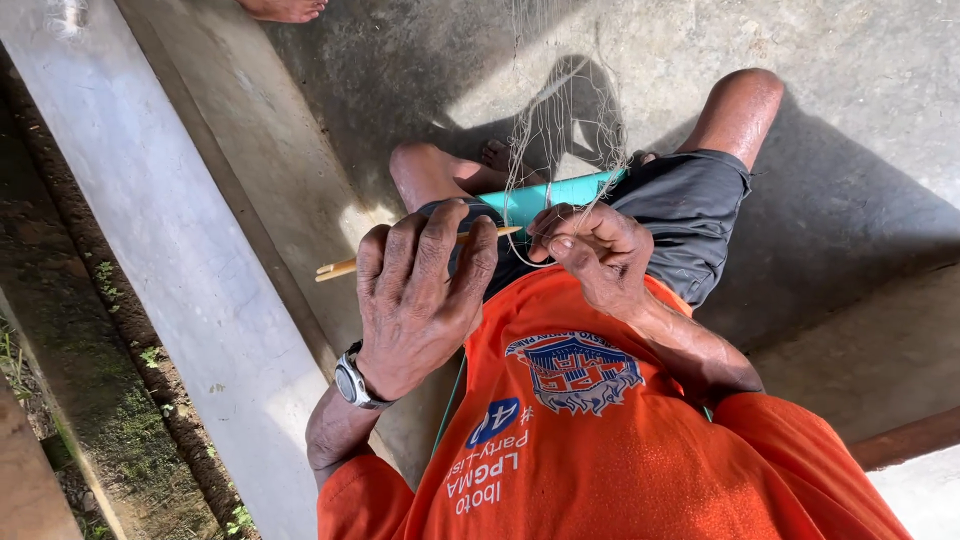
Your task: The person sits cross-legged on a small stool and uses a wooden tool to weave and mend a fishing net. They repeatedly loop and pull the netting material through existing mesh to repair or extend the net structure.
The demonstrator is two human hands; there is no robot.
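My left hand (pixel 420 295) is closed around a thin bamboo netting needle (pixel 338 268), whose forked end sticks out to the left and whose tip points right. My right hand (pixel 592 250) pinches the fine pale mesh of a fishing net (pixel 565 130) that stretches up and away from me. The two hands nearly meet over my lap. A teal flat piece (pixel 545 193) lies just beyond the fingers, partly hidden by them. I sit in an orange shirt and dark shorts with my knees bent.
A grey concrete floor (pixel 840 90) lies ahead and to the right. A pale concrete ledge (pixel 150 230) runs along the left, with mossy ground (pixel 70 330) beyond it. Another person's foot (pixel 285 8) shows at the top edge.
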